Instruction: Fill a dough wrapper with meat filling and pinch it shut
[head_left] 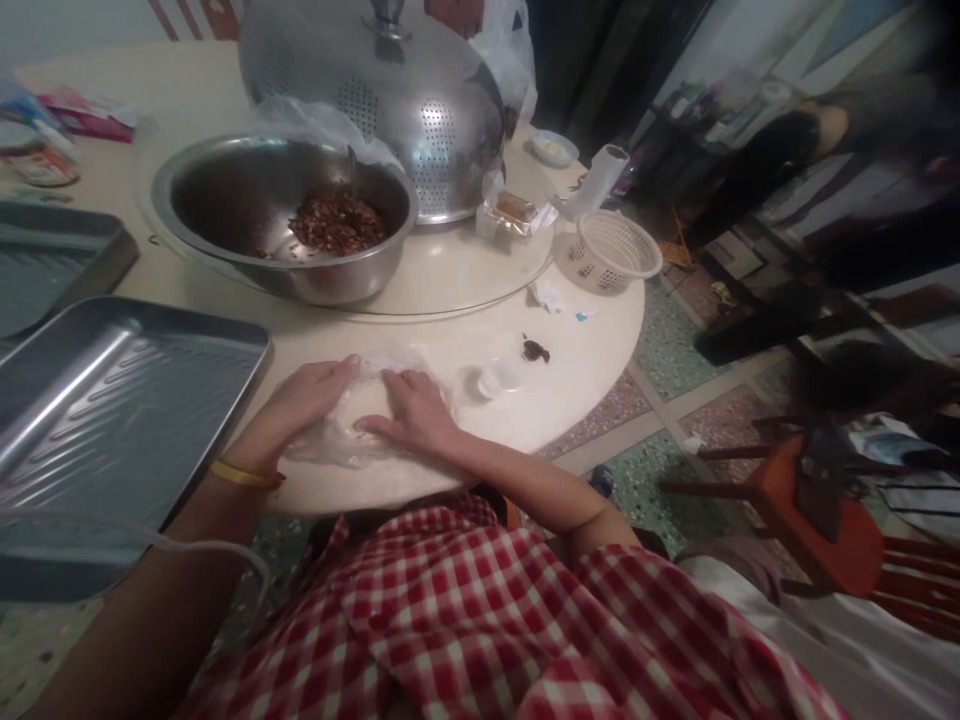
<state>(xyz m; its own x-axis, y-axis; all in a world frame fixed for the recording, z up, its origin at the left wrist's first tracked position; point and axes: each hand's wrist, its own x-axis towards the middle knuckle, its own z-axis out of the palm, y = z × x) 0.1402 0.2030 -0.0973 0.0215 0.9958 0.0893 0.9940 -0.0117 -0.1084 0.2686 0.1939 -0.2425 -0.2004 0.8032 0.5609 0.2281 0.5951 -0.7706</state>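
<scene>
My right hand (420,412), thumb spread wide, rests on a crinkled clear bag (341,452) of something pale at the table's (525,425) near edge; my left hand (313,398) touches its side, grip unclear. Beyond, a round steel bowl (322,286) holds crumbly brown mix (337,222); left, a ridged metal tray (135,400); behind, a perforated dome (382,75)

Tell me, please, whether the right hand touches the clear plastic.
Touching. The head view shows the right hand lying directly on the crumpled clear plastic, with no gap between.
</scene>
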